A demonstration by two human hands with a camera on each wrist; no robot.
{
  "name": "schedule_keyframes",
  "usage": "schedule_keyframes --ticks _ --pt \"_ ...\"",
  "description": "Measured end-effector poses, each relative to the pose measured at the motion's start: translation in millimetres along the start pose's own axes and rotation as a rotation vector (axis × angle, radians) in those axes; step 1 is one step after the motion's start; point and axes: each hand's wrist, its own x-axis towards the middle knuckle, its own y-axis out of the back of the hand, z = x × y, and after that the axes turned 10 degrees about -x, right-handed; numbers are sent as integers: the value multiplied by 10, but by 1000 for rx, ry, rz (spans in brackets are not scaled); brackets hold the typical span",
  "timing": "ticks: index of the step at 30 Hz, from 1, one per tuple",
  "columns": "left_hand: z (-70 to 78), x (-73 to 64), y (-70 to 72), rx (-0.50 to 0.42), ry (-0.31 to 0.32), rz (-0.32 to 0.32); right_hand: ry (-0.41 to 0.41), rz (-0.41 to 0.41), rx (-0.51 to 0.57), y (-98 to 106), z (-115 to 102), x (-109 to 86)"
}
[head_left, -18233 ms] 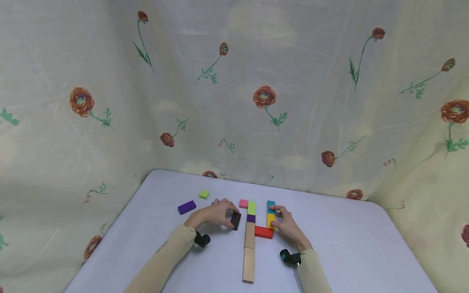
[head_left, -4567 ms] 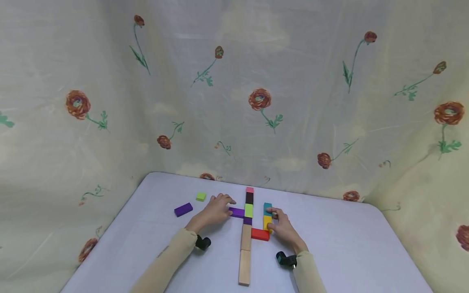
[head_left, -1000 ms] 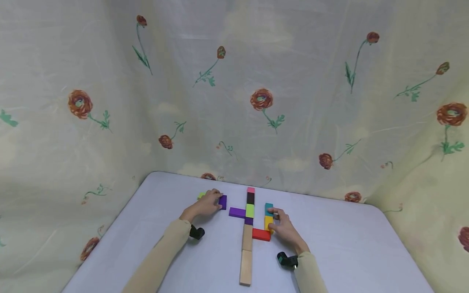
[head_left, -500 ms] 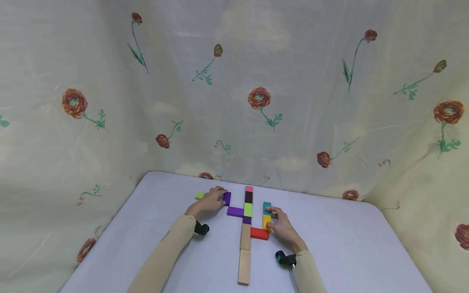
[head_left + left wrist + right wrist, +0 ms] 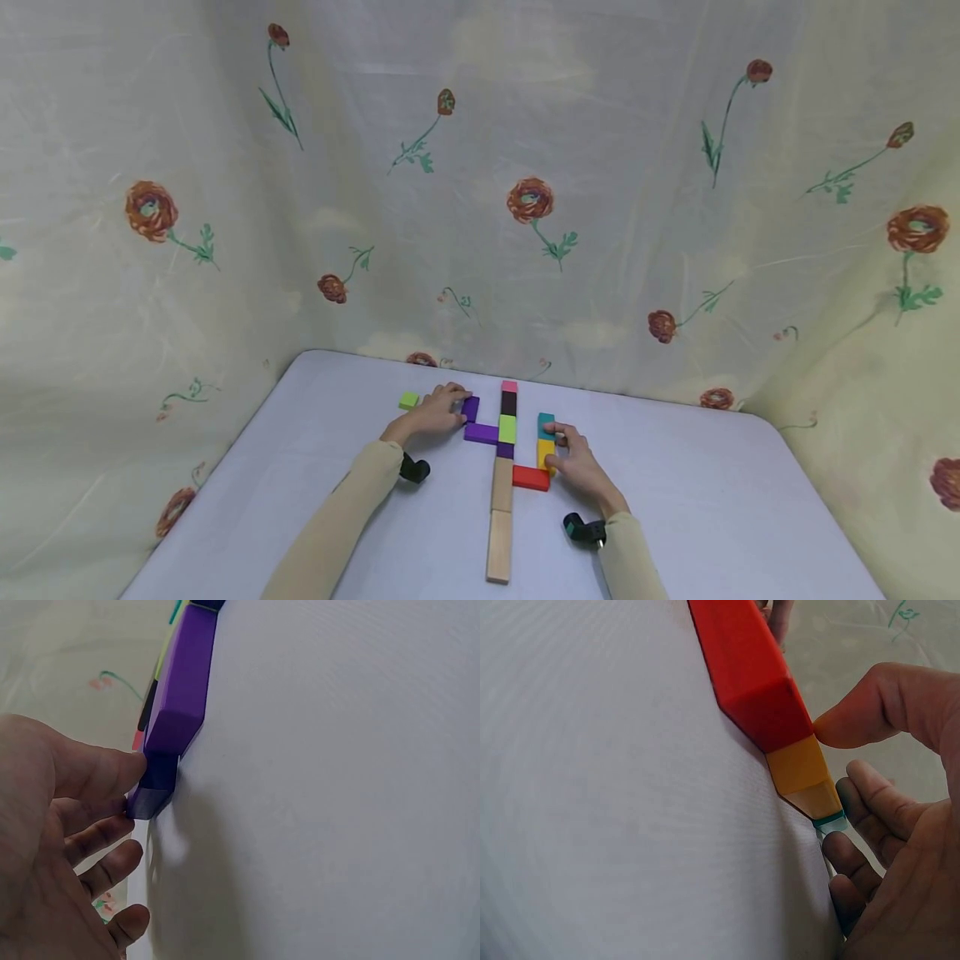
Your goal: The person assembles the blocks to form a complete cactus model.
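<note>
At the left of the layout, my left hand point(image 5: 433, 412) pinches a dark purple block point(image 5: 471, 408) between thumb and fingers. That block point(image 5: 154, 799) sits against the outer end of a brighter purple block point(image 5: 181, 697), which points left from a central column. My right hand point(image 5: 582, 464) rests its thumb at the yellow block point(image 5: 545, 452), close to the red block's corner. Its other fingertips lie loosely bent by the teal block point(image 5: 546, 423). The red block point(image 5: 754, 671) joins the yellow block point(image 5: 799, 766) to the column.
The column runs away from me: two plain wood blocks point(image 5: 499, 546), then small dark purple, lime green point(image 5: 507, 428), black point(image 5: 508, 403) and pink point(image 5: 509, 386) blocks. A loose lime green block point(image 5: 408, 400) lies far left on the white table point(image 5: 720, 500). Flowered cloth point(image 5: 600, 275) hangs behind.
My left hand has carried the dark purple block from the far left rightward to the bright purple block's end. Earlier, the black and pink blocks joined the column's top. My right hand stays put.
</note>
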Motion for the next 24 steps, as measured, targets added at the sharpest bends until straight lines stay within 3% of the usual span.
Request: schedule_keyframes --ticks 24 --pt "3 -24 -14 11 -4 -6 -9 -1 -4 -9 8 2"
